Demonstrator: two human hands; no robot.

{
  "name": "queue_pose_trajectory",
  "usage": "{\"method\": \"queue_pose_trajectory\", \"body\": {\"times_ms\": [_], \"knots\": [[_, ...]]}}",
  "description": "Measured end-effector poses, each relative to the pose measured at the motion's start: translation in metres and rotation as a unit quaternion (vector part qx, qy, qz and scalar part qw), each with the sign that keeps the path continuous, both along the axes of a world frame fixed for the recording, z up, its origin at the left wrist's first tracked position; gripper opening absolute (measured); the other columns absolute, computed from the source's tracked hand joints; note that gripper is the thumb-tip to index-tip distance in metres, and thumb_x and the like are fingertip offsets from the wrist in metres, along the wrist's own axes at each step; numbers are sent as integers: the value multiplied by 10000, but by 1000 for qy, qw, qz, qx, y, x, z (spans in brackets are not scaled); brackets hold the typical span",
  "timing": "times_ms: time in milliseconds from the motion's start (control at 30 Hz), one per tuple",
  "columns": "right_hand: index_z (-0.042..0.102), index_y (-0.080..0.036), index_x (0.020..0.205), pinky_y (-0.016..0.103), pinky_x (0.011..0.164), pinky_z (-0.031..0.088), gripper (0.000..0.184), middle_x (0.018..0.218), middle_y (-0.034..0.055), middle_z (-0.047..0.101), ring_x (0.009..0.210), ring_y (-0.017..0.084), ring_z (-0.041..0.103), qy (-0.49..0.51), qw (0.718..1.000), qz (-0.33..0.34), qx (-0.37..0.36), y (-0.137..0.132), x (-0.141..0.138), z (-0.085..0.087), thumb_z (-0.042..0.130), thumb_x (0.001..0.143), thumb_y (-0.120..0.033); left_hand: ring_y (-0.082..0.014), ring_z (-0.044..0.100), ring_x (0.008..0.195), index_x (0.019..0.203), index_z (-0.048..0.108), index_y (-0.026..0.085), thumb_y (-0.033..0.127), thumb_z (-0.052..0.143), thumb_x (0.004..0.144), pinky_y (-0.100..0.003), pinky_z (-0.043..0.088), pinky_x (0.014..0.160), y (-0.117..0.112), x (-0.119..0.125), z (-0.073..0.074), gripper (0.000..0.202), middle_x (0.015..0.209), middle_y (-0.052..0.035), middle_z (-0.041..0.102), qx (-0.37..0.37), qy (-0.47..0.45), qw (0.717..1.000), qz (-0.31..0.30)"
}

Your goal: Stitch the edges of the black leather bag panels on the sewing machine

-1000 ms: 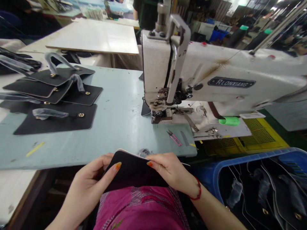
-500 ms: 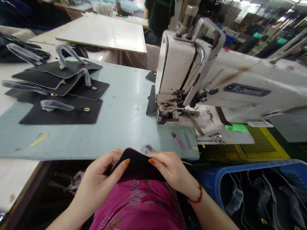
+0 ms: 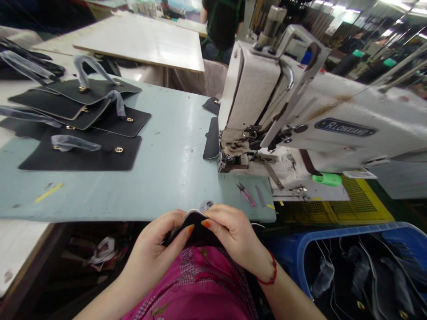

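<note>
A black leather panel (image 3: 197, 221) with a pale edge is held between my two hands, over my lap at the table's front edge. My left hand (image 3: 163, 238) grips its left side, thumb on top and fingers beneath. My right hand (image 3: 230, 229) pinches the panel's upper edge close to the left thumb. A small bundle of clear plastic wrap (image 3: 207, 205) shows just beyond the right fingers. The panel's lower part is hidden in shadow and behind my hands. On the table, pink-handled thread snips (image 3: 246, 194) lie to the right of my hands.
A white sewing machine (image 3: 253, 89) stands at the right of the pale blue table (image 3: 167, 178). Black bag panels with plastic-wrapped handles (image 3: 83, 153) are stacked at left. A blue basket (image 3: 303, 253) of similar pieces sits at lower right. A person (image 3: 222, 26) stands beyond.
My hands have drawn closer together on the leather panel, and its upper edge is bent more tightly between them. My left hand has shifted right. The view has moved slightly.
</note>
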State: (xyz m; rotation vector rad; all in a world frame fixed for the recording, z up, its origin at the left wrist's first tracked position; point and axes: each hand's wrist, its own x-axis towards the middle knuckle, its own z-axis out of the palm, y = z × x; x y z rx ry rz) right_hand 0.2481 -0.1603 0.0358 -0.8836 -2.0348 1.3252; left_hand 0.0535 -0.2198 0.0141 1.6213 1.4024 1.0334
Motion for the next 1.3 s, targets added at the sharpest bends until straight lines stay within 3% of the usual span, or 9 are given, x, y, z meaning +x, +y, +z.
{"method": "queue_pose_trajectory", "body": {"times_ms": [167, 467, 900, 1033, 1167, 1300], "knots": [[740, -237, 1117, 244, 723, 447, 255, 867, 28, 594, 815, 137, 580, 17, 1000, -20, -18, -1, -4, 3, 530, 1001, -322, -114, 629, 731, 808, 592, 192, 161, 529, 925, -202, 496, 686, 2, 7, 1, 136, 804, -3, 672, 26, 2, 999, -26], [756, -264, 1095, 235, 727, 464, 198, 868, 17, 645, 814, 126, 612, 64, 996, -53, -21, -2, -8, -3, 616, 957, -287, -115, 626, 702, 791, 582, 182, 148, 535, 896, -197, 513, 664, 6, 10, 5, 121, 780, -15, 671, 49, 8, 998, -37], [757, -176, 867, 218, 607, 419, 115, 728, 4, 596, 679, 103, 557, 96, 989, -112, 27, -9, -17, -9, 653, 908, -200, -86, 580, 682, 835, 564, 203, 109, 531, 904, -166, 478, 651, 4, 8, 3, 121, 768, 30, 621, 42, 11, 998, -55], [737, -153, 813, 225, 605, 414, 162, 704, 5, 580, 667, 104, 545, 93, 987, -131, 30, -9, -21, -10, 644, 919, -232, -97, 601, 704, 844, 595, 206, 154, 551, 910, -176, 486, 677, 2, 6, 0, 95, 790, 20, 647, 17, 10, 998, -52], [748, -163, 865, 227, 649, 440, 199, 736, 15, 603, 702, 113, 561, 97, 989, -108, 26, -7, -23, -9, 598, 959, -254, -118, 632, 723, 920, 588, 214, 250, 591, 911, -187, 508, 657, 4, -3, -3, 37, 829, 9, 660, -63, -48, 997, -3], [747, -181, 939, 227, 675, 451, 234, 789, 24, 619, 742, 120, 577, 83, 992, -83, 45, -5, -26, -9, 541, 993, -278, -160, 666, 854, 922, 659, 208, 294, 524, 955, -228, 525, 772, 12, -10, 3, 163, 872, -20, 692, -82, -24, 992, -91]]}}
